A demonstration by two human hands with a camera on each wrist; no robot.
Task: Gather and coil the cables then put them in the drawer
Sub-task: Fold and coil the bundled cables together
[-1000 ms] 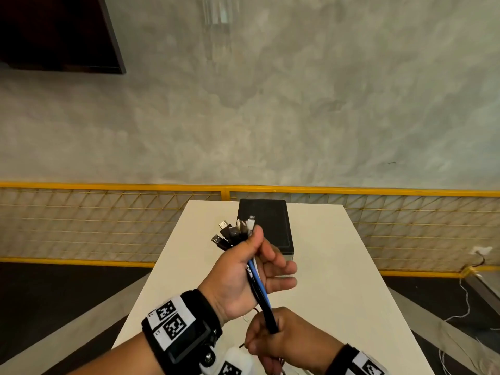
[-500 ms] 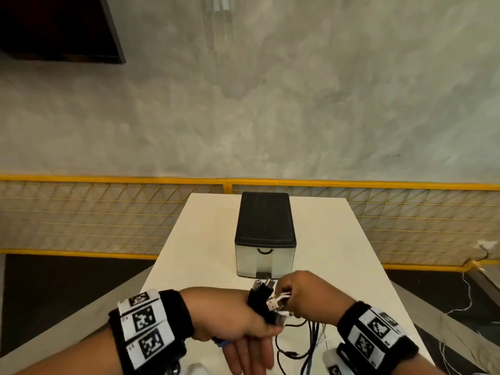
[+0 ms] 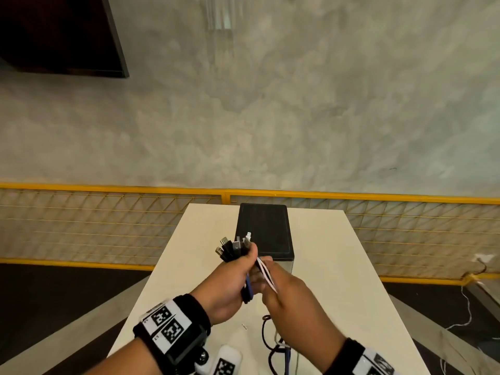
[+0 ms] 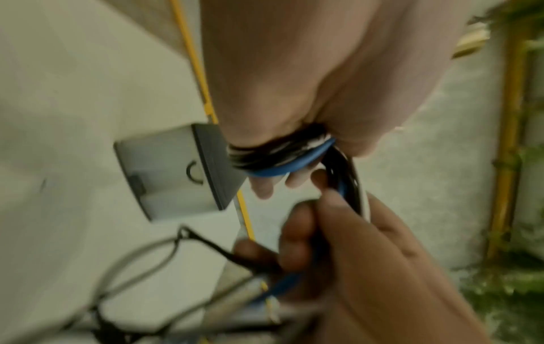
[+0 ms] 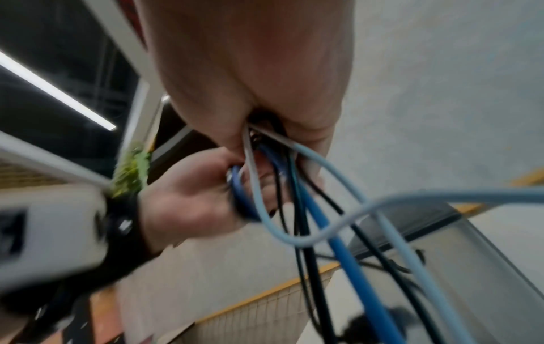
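My left hand [image 3: 241,269] grips a bundle of cables [image 3: 233,247] above the table, their plugs fanned upward. Black, white and blue turns [image 4: 279,154] wrap around its fingers. My right hand [image 3: 273,289] sits just right of it and grips the trailing strands [image 3: 266,274]; in the right wrist view a blue cable [image 5: 338,244] and a pale cable [image 5: 382,202] hang from its fist. Loose tails [image 3: 273,345] lie on the table below. The black-topped drawer box [image 3: 263,231] stands behind the hands, its silver drawer front [image 4: 173,172] shut.
The white table [image 3: 338,280] runs away from me to a yellow mesh railing [image 3: 108,220] and a grey wall. A small white scrap [image 3: 244,326] lies near the cable tails. Dark floor drops off on both sides of the table.
Half a second ago both hands were low near the drawer front, plugs pointing sideways. Now the left hand is raised with the plugs up, and the right hand holds the strands beside it.
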